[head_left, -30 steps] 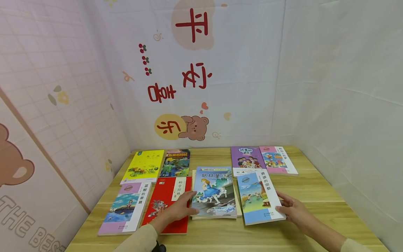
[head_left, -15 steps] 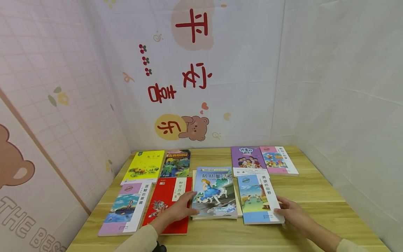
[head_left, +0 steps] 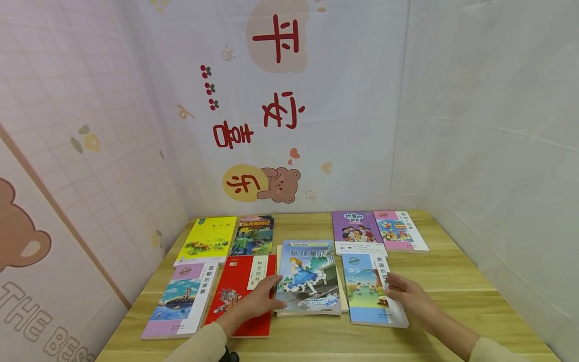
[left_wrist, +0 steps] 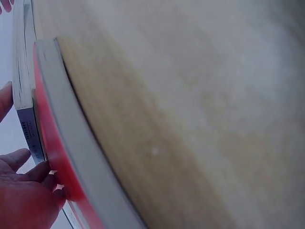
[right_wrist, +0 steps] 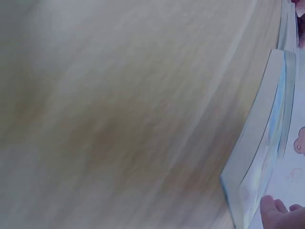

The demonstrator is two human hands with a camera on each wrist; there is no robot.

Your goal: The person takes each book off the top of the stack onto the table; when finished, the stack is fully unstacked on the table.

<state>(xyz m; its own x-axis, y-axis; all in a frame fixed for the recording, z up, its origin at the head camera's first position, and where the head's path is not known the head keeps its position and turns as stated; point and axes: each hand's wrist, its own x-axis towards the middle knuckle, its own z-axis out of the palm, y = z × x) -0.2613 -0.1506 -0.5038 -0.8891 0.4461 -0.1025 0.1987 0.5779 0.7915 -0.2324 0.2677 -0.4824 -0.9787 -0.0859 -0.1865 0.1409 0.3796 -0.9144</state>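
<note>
In the head view my left hand [head_left: 258,301] rests over the right side of a red book [head_left: 239,296], its fingers loosely spread. The fingertips lie at the left edge of a blue fairy-tale book [head_left: 307,276], which lies on top of a paler one. My right hand [head_left: 409,296] hovers over the right edge of a book with a light blue and white cover [head_left: 368,291], fingers bent loosely and holding nothing. The left wrist view shows the left hand [left_wrist: 28,191] against the red cover. Only fingertips of the right hand [right_wrist: 281,214] appear in the right wrist view.
A yellow book [head_left: 208,239] and a dark green one [head_left: 253,236] lie at the back left, with a lilac book [head_left: 181,301] nearer. Purple [head_left: 355,229] and pink [head_left: 398,231] books lie at the back right. Wooden table [head_left: 457,291] stretches to the right; cloth walls [head_left: 353,100] surround it.
My right hand has let go of the light blue and white book and moved up and left over its edge. That book has turned slightly and shifted toward me. My left hand has stayed put.
</note>
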